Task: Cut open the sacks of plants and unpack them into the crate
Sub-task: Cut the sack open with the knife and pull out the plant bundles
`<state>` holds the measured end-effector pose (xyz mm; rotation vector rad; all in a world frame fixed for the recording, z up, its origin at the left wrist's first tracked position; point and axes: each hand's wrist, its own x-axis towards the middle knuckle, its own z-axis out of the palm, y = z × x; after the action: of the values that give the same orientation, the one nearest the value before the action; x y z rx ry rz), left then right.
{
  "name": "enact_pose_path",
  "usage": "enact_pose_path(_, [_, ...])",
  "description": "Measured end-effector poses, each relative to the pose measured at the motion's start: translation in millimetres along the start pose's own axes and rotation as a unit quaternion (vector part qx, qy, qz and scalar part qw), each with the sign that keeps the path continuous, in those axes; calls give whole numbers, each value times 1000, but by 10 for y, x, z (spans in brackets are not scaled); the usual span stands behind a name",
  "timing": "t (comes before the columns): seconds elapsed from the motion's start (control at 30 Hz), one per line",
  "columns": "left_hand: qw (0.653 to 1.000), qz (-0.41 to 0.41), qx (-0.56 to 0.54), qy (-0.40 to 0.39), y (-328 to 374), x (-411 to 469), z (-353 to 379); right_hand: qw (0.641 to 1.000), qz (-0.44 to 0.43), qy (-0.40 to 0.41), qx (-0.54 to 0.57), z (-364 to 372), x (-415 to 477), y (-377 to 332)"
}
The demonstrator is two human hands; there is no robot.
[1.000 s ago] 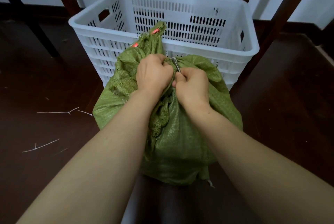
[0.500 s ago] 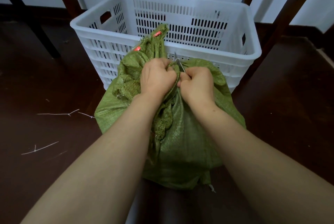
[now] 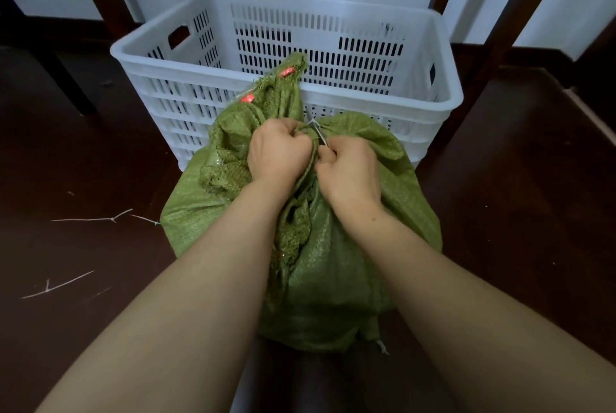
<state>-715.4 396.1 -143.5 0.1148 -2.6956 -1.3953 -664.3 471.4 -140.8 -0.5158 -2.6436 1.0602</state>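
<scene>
— Sack [image 3: 333, 262] sits on the dark floor [image 3: 516, 212], touching the near wall of the white crate [image 3: 333, 92], which looks to have nothing in it yet.

— And the hands?

— Left hand [image 3: 278, 151] is fisted tight round the bunched green neck, its grip closed on the fabric. Right hand [image 3: 350, 167] is closed too, pinching something thin and pale at the neck, a blade or a tie [image 3: 320, 136]. I can't tell which.

— So the cutting step?

— I'd judge so; the neck is bunched shut and no plants show.

— How to do it well?

— Keep the left fist pulling the neck up and taut, so whatever binds it stands clear of the weave. Work the edge away from the left knuckles, since the two hands are nearly touching. Cut only the binding, not deep into the cloth, or the plants under it may get nicked.

— Those pale strands [image 3: 90, 219] on the floor?

— Probably offcuts of string; ignore them.
</scene>
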Motion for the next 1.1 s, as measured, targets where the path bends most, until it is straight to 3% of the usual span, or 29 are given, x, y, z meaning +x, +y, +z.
enact_pose_path(0.17, [1000, -11, -15, -14, 95, -13, 37, 1000, -10, 10, -4, -43, -80, 57])
enact_pose_path(0.27, [998, -60, 0, -27, -62, -7, 12, 997, -66, 35, 10, -191, -132, -138])
enact_pose_path(0.33, [995, -94, 24, -31, -224, -76, -9, 990, -101, 73, 67, -319, -8, -345])
enact_pose_path(0.4, [997, -74, 22, -28, -221, -151, 28, 980, -83, 89, 155, -386, 209, -362])
enact_pose_path(0.53, [1000, -2, -25, -7, -112, -87, 3, 983, 35, 13, 181, -270, 202, -53])
enact_pose_path(0.63, [999, 19, -47, -18, -191, -50, -12, 971, 78, 8, 227, -334, 221, 13])
enact_pose_path(0.87, [992, 25, -118, -37, -131, -53, -63, 960, 119, -34, 252, -287, 251, 63])
enact_pose_path(1.0, [991, 26, -128, -39, -90, -33, -116, 978, 85, -101, 159, -302, 226, 54])
enact_pose_path(1.1, [984, 5, -167, -61, -45, -41, -183, 983, 66, -74, 156, -325, 223, 55])
